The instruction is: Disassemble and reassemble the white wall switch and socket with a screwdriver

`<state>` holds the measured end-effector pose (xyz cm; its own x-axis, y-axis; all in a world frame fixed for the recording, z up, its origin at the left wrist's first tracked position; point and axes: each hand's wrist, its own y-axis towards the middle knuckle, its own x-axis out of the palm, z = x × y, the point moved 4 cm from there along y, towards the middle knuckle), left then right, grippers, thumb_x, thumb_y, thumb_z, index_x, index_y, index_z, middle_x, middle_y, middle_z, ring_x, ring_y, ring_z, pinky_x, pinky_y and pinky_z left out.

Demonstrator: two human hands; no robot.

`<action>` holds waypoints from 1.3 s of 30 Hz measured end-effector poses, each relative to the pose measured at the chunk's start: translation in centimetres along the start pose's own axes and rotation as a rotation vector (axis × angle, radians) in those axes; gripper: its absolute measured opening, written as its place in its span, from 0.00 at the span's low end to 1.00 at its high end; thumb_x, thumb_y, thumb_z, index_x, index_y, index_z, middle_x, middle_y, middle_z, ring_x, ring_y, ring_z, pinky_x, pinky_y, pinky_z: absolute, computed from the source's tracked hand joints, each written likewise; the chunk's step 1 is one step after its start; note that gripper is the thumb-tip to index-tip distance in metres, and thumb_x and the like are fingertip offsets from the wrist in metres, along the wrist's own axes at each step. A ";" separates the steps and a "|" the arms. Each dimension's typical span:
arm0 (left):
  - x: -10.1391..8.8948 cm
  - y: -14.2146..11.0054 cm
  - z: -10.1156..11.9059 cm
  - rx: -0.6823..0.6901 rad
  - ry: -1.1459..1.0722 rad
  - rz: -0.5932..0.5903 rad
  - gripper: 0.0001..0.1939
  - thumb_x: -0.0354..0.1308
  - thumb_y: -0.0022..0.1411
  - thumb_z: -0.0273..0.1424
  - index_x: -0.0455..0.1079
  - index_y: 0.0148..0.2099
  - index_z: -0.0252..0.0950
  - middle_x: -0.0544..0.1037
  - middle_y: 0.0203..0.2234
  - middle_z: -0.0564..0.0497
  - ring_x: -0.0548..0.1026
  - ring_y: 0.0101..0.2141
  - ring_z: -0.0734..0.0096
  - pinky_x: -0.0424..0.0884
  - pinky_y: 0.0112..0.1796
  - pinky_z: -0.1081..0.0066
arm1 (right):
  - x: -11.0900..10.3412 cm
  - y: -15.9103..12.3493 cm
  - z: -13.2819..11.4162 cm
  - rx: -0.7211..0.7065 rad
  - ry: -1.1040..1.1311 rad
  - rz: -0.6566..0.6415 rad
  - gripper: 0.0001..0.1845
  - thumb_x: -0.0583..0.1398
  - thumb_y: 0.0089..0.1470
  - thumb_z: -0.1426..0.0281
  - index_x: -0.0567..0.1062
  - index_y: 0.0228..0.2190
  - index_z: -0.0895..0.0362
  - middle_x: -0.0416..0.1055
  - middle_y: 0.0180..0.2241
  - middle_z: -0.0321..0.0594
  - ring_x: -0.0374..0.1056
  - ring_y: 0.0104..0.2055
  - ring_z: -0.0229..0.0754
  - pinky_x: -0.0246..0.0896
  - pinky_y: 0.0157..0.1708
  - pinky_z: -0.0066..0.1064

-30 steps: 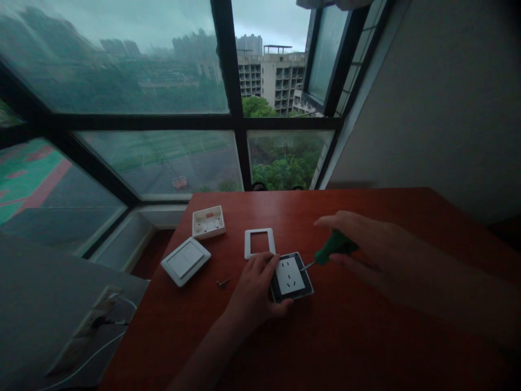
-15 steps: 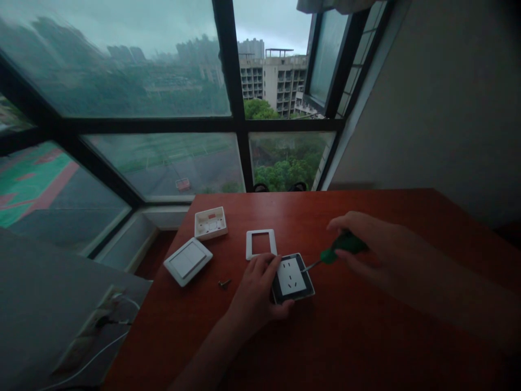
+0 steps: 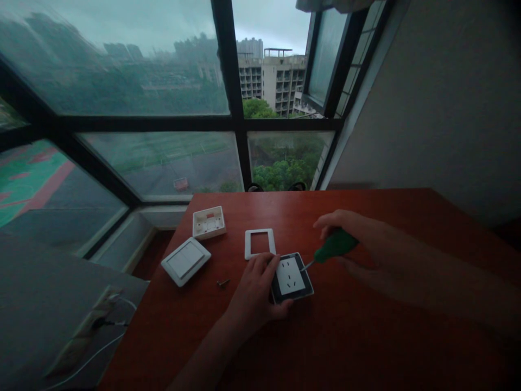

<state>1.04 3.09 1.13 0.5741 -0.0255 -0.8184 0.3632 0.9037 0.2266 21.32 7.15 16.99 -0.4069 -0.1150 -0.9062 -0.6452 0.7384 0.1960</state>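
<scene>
A wall socket (image 3: 291, 276) with a white face and dark surround lies on the table. My left hand (image 3: 254, 296) grips its left side, fingers at the top edge and thumb at the bottom. My right hand (image 3: 370, 244) has a green-handled screwdriver (image 3: 336, 245) between its fingers and thumb. The grip looks loose. The screwdriver slants down to the left, its tip at the socket's right edge; any screw there is too small to make out. Just behind my left fingers lies a white cover frame (image 3: 248, 244).
On the left of the table are a white switch panel (image 3: 186, 262), an open white mounting box (image 3: 209, 233) and some small screws (image 3: 222, 283). The reddish wooden table (image 3: 366, 347) ends at windows. A power strip (image 3: 83, 334) with cords lies lower left.
The screwdriver handle shows more as my right fingers have loosened and shifted slightly left around it. My left hand and the socket stay in place.
</scene>
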 end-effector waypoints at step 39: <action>0.0 0.0 -0.4 -0.011 -0.067 -0.022 0.47 0.67 0.47 0.31 0.50 0.66 0.39 0.59 0.57 0.39 0.60 0.57 0.45 0.62 0.56 0.47 | -0.2 2.1 -0.2 -0.023 -0.068 -0.053 0.25 0.58 0.51 0.73 0.64 0.52 0.53 0.74 0.47 0.41 0.72 0.44 0.43 0.65 0.40 0.32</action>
<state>0.74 3.29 0.88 0.6142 -0.0734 -0.7857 0.3684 0.9072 0.2032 19.94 8.60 17.65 -0.3274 -0.1076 -0.9388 -0.6800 0.7167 0.1550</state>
